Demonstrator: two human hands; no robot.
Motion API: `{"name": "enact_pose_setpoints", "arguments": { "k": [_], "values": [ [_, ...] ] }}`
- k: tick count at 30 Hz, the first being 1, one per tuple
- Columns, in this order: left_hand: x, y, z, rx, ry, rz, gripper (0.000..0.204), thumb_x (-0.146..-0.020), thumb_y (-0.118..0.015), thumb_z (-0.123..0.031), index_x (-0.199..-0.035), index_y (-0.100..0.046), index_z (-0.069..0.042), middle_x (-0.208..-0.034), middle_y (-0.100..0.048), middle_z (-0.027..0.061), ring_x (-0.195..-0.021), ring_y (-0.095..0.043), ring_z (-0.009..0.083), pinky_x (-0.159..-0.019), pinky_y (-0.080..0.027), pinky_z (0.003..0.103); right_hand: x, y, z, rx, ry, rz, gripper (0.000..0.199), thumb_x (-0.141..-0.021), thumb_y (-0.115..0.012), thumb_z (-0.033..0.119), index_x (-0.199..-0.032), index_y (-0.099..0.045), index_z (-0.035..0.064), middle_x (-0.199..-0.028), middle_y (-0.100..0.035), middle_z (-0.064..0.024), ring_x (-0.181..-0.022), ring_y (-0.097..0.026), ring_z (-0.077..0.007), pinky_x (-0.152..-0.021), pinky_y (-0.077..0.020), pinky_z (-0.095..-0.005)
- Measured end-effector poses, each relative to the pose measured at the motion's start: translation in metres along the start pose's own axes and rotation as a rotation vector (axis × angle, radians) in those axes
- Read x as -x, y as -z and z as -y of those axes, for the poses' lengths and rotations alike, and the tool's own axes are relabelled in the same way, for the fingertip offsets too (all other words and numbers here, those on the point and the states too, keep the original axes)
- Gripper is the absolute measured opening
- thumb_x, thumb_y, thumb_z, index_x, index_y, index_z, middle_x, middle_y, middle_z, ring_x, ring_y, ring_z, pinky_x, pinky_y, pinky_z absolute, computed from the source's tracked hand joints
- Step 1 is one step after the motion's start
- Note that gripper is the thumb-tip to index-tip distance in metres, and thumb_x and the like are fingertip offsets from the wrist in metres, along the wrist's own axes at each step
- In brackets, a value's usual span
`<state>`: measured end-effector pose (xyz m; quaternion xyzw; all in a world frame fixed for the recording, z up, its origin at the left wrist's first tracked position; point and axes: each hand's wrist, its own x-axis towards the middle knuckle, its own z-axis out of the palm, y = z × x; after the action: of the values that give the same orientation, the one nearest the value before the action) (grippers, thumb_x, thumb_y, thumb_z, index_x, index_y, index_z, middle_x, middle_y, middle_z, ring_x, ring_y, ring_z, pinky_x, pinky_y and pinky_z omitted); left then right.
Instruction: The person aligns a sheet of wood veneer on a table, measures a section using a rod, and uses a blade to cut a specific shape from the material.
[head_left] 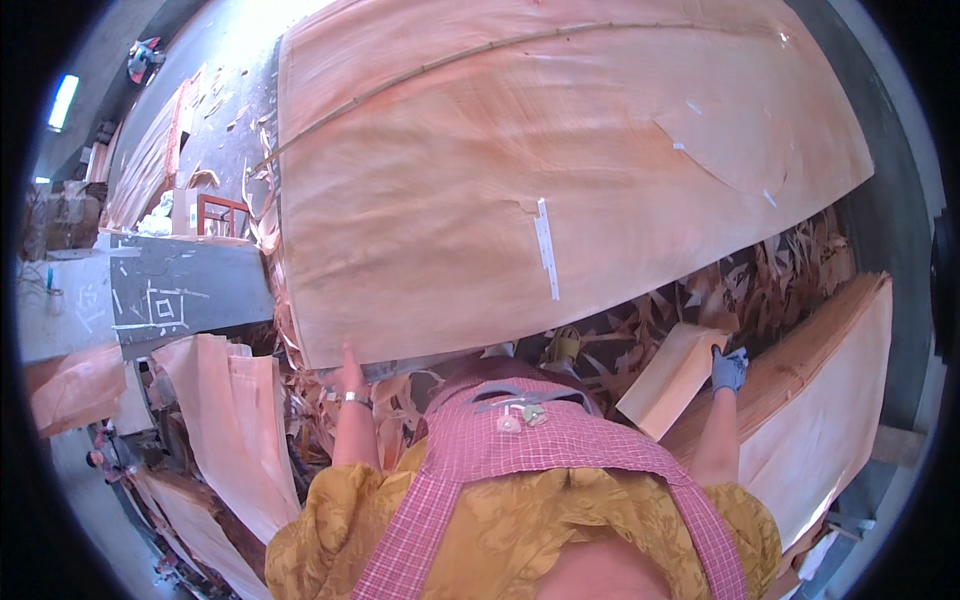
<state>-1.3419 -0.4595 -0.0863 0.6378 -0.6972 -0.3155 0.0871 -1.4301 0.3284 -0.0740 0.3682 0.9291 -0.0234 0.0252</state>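
A broad, pale reddish wood veneer sheet (450,220) lies spread in front of me, with white tape strips on it. At its near left corner is my left hand (350,380), bare with a band on the wrist. Its fingers are apart, one reaching onto the sheet's edge; the others are partly hard to see. On the right, my right hand (730,370) wears a blue glove and is closed on the end of a narrow veneer piece (672,378). That piece slants down toward my apron, beside a veneer stack (815,400).
A long thin stick (430,68) lies across the far part of the sheet. Torn veneer scraps (640,325) litter the gap before me. More veneer sheets (235,425) hang at left, near a grey surface (200,285) with white markings. A red frame (222,212) stands beyond.
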Motion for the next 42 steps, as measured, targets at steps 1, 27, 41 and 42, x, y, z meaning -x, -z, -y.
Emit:
{"name": "enact_pose_setpoints", "arguments": {
  "k": [1, 27, 41, 42],
  "values": [
    [0.027, 0.011, -0.022, 0.235, 0.212, 0.099, 0.073, -0.082, -0.072, -0.044, -0.126, -0.050, 0.010, -0.118, -0.062, 0.0188, -0.100, -0.063, 0.0374, -0.077, -0.052, 0.050, -0.008, 0.008, 0.016, 0.100, -0.011, -0.089, 0.056, -0.080, -0.071, 0.039, -0.119, -0.058, -0.0005, -0.111, -0.063, -0.0233, -0.105, -0.060, -0.0383, -0.088, -0.0498, -0.0448],
    [-0.066, -0.022, -0.128, -0.456, -0.767, -0.117, 0.081, -0.088, -0.063, -0.038, -0.151, -0.024, -0.004, -0.156, -0.020, 0.0208, -0.146, -0.016, 0.0354, -0.117, -0.013, 0.052, 0.045, -0.033, 0.879, -0.014, 1.587, -0.437, 0.026, -0.089, -0.052, 0.015, -0.114, -0.056, 0.0140, -0.110, -0.059, -0.0090, -0.107, -0.058, -0.0286, -0.078, -0.0547, -0.0448],
    [-0.270, -0.093, -0.280, -0.178, -0.285, -0.029, 0.046, -0.083, -0.066, -0.045, -0.109, -0.067, -0.007, -0.115, -0.066, 0.0178, -0.111, -0.059, 0.0336, -0.095, -0.044, 0.047, 0.014, 0.098, 0.783, -0.118, 1.937, -0.477, 0.035, -0.083, -0.062, 0.010, -0.118, -0.057, 0.0099, -0.092, -0.059, -0.0088, -0.090, -0.059, -0.0281, -0.076, -0.0461, -0.0415],
    [-0.279, -0.089, -0.287, -0.121, -0.208, 0.043, 0.045, -0.081, -0.068, -0.047, -0.102, -0.071, -0.007, -0.107, -0.069, 0.0175, -0.105, -0.064, 0.0335, -0.092, -0.046, 0.048, 0.013, 0.111, 0.766, -0.126, 1.945, -0.488, 0.038, -0.082, -0.063, 0.009, -0.119, -0.057, 0.0091, -0.091, -0.059, -0.0087, -0.089, -0.059, -0.0278, -0.075, -0.0461, -0.0415]
  ]
}}
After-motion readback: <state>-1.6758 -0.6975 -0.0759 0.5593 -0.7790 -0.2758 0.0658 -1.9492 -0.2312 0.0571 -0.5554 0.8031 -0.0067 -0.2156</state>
